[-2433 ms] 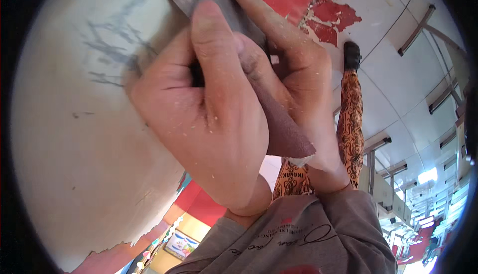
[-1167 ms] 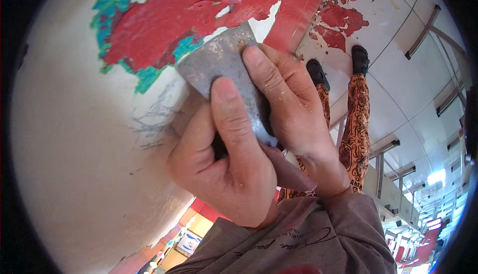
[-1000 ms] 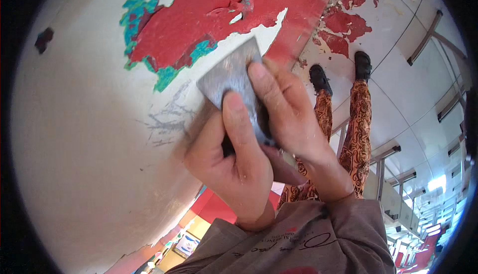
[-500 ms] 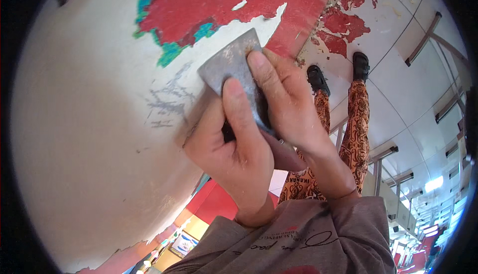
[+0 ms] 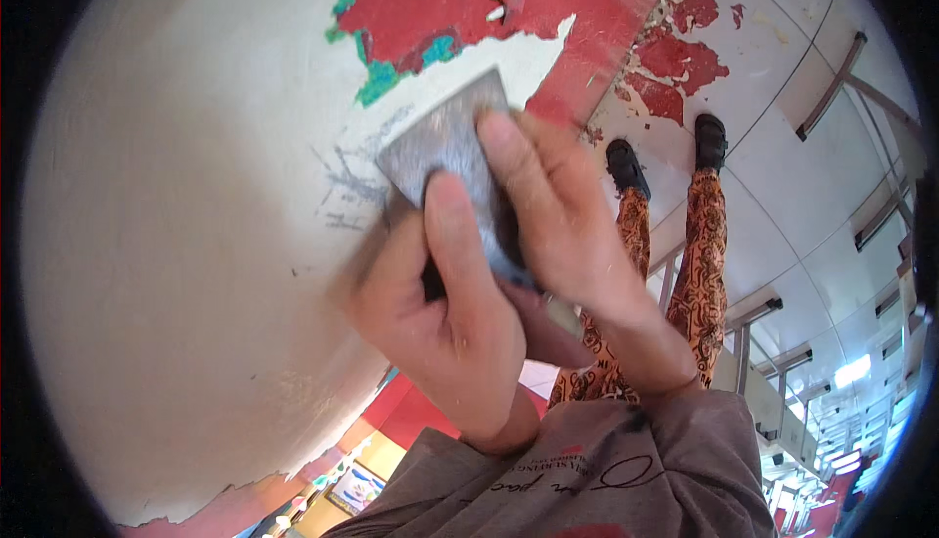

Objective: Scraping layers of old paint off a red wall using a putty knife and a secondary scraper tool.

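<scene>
Both of my hands grip a scraper with a broad grey metal blade (image 5: 452, 132), its brownish handle (image 5: 553, 333) showing below them. My left hand (image 5: 450, 308) is closed around the lower left side, thumb pressed along the blade. On the right side my right hand (image 5: 562, 205) holds it the same way, thumb near the blade's upper corner. Behind the blade is a pale wall (image 5: 196, 196) with dark scribbles (image 5: 352, 181) beside it. Above, the paint has peeled to a red patch (image 5: 440, 10) with teal edges (image 5: 377, 83). Whether the blade edge touches the wall, I cannot tell.
Red paint flakes (image 5: 675, 64) lie on the tiled floor (image 5: 773, 196) along the wall's foot. My feet in black sandals (image 5: 711, 142) stand near them. Metal-legged furniture (image 5: 753, 318) stands on the right. Colourful pictures (image 5: 357, 489) appear at the lower left.
Against the wall, the scraper and both hands have shifted down and left, away from the red patch. The wall's marks sit further right in view. Both hands keep their grip.
</scene>
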A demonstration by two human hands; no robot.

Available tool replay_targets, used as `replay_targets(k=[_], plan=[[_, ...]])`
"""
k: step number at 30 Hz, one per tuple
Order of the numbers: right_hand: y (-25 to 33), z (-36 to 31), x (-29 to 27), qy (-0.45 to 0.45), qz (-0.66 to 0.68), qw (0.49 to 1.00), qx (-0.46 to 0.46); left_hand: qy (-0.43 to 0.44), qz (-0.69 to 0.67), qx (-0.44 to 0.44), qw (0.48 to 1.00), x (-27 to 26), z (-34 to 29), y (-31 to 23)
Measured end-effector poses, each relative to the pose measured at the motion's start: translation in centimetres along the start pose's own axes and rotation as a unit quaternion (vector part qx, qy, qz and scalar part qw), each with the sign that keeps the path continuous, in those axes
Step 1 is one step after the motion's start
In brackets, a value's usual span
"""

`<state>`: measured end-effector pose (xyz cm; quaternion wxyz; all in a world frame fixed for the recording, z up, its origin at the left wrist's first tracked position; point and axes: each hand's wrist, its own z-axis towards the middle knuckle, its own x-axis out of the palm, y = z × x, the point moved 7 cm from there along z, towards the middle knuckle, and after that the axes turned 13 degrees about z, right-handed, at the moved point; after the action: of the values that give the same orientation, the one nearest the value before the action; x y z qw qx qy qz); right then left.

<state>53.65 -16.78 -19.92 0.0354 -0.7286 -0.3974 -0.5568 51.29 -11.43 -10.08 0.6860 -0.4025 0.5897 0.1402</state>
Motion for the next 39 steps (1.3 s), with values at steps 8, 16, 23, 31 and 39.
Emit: replay_targets(k=[8,16,23,31,39], plan=[[0.8,0.0,1.2,-0.004,0.027,1.000,0.004,-0.040,-0.090,-0.055,0.994,-1.1,-0.6,-0.2],[1.5,-1.1,4.1,0.055,0.025,0.997,0.044,-0.043,-0.168,-0.119,0.978,-3.6,-1.5,-0.3],[1.2,-1.5,5.1,0.045,0.019,0.995,-0.084,-0.094,-0.119,-0.090,0.984,-5.1,-1.9,-0.5],[2.3,-2.6,6.9,0.060,0.002,0.998,-0.020,-0.100,-0.083,-0.018,0.991,-6.9,-1.6,-1.1],[1.8,-2.8,6.2,0.021,0.028,0.998,-0.045,-0.071,-0.081,-0.014,0.994,-6.9,-2.4,0.4]])
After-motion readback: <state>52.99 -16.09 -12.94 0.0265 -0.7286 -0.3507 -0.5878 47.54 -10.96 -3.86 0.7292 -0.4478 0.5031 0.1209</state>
